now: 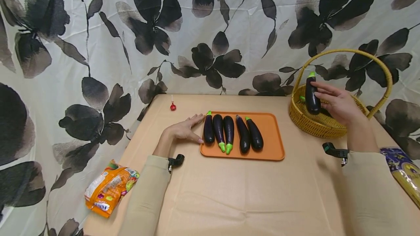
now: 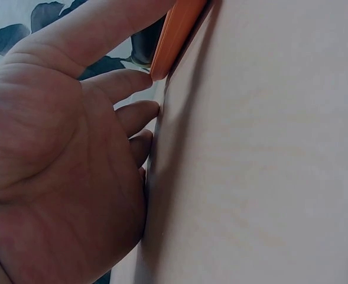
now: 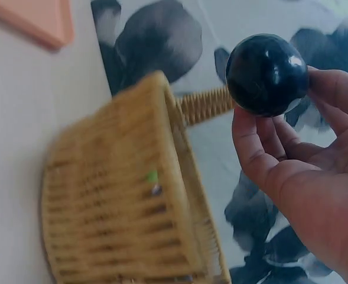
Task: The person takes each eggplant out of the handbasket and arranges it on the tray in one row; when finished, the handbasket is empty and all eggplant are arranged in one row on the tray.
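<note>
An eggplant (image 1: 312, 95), dark purple with a green stem end up, is pinched between the thumb and fingers of my right hand (image 1: 339, 103) above the wicker basket (image 1: 315, 128). In the right wrist view the rounded end of that eggplant (image 3: 267, 75) faces the camera. Several eggplants lie side by side on an orange tray (image 1: 273, 134), some with stems toward me, others away. My left hand (image 1: 182, 128) rests at the tray's left edge with fingers extended, beside the leftmost eggplant (image 1: 208, 129). In the left wrist view its fingers touch the tray's edge (image 2: 174, 41).
A tall arched handle (image 1: 388, 72) rises over the basket, and a green stem shows inside. An orange snack bag (image 1: 113, 188) lies at the left edge, a blue and yellow packet (image 1: 405, 177) at the right. A small red ornament (image 1: 172, 106) sits at the back left.
</note>
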`<state>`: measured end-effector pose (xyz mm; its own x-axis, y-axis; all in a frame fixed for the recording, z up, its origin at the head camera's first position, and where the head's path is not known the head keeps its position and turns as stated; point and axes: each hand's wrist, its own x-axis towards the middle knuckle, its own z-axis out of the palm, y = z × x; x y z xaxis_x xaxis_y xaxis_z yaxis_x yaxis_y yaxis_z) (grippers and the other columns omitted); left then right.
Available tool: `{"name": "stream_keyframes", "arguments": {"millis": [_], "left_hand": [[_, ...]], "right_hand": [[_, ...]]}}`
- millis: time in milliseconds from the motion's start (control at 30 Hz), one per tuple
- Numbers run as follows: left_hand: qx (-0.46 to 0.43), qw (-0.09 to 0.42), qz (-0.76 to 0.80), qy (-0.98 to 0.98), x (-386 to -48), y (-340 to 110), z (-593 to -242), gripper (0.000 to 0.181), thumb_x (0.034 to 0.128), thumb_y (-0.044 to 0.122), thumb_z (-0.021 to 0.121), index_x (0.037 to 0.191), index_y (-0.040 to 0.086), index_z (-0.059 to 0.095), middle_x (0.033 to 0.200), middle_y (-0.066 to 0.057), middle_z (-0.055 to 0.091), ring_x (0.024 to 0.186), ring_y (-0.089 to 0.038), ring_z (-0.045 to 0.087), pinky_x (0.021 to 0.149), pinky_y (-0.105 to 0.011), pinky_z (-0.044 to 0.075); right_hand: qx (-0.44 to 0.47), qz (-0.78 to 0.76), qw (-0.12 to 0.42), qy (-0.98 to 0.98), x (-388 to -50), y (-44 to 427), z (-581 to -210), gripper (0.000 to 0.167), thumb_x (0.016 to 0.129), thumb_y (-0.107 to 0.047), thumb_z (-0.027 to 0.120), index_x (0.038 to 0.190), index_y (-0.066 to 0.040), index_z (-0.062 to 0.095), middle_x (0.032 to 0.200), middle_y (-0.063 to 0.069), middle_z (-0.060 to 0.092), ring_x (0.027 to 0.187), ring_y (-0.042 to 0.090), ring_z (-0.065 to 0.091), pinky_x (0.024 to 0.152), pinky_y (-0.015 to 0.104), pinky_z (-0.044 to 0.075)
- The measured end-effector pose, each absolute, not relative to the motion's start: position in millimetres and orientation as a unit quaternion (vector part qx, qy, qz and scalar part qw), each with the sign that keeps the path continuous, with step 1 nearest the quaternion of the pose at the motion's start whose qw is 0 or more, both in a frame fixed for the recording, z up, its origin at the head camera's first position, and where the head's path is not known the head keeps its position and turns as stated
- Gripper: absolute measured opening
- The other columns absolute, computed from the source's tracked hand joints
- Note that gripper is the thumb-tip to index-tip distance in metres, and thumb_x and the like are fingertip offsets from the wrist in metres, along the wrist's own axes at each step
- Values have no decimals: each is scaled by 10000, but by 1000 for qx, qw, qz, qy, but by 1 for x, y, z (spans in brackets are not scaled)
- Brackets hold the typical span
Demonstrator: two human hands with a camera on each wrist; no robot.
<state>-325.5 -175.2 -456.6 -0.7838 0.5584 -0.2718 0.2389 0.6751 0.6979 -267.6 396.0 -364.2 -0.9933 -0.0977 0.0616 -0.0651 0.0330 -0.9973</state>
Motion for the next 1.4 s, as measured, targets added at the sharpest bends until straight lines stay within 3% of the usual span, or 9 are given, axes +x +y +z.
{"name": "stream_keyframes", "arguments": {"millis": [267,433,733,1033,1267,1333,1400], "left_hand": [[227,237,335,883,-325,-174,-455,1231,711,465,950,1676,332,198,1771,48,26,1630,-299,-111,1295,-602,-52],[229,237,335,883,-326,-174,-456,1228,717,466,946,1677,330,192,1771,48,22,1629,-302,-115,1296,-601,-51],[231,231,328,886,-327,-174,-457,1230,714,486,943,1676,337,191,1772,42,24,1627,-332,-111,1291,-617,-44],[226,234,332,886,-327,-174,-458,1235,714,483,944,1678,329,188,1772,31,11,1626,-332,-115,1292,-611,-50],[226,233,335,885,-327,-173,-459,1240,711,477,948,1678,326,187,1772,31,15,1626,-329,-118,1294,-604,-52],[225,233,335,885,-327,-173,-459,1241,708,479,949,1678,327,189,1773,26,15,1625,-335,-119,1293,-609,-52],[223,234,337,884,-327,-173,-458,1243,704,476,952,1677,328,193,1773,22,14,1625,-339,-119,1291,-614,-53]], "right_hand": [[-109,-729,-10,675,-256,362,-373,510,1037,-92,616,1538,-100,517,1323,-6,575,1131,95,611,873,183,596],[-114,-696,-14,709,-250,344,-378,503,1041,-124,622,1533,-90,520,1255,22,527,1117,116,575,886,163,582],[-106,-602,-16,791,-250,326,-384,490,1051,-179,627,1524,-95,531,1102,9,498,983,160,471,722,159,514],[-124,-555,24,822,-255,318,-395,490,1053,-198,629,1520,-83,534,1281,106,552,990,145,517,735,185,515],[-115,-548,79,825,-258,310,-400,531,1063,-272,615,1557,-123,490,1543,165,456,1211,194,507,897,126,524],[-112,-543,87,828,-259,306,-403,522,1062,-267,618,1552,-130,497,1529,166,464,1213,225,500,899,147,537],[-115,-540,95,828,-261,302,-406,504,1062,-245,617,1541,-131,511,1410,183,496,1130,239,499,857,187,539]]}}
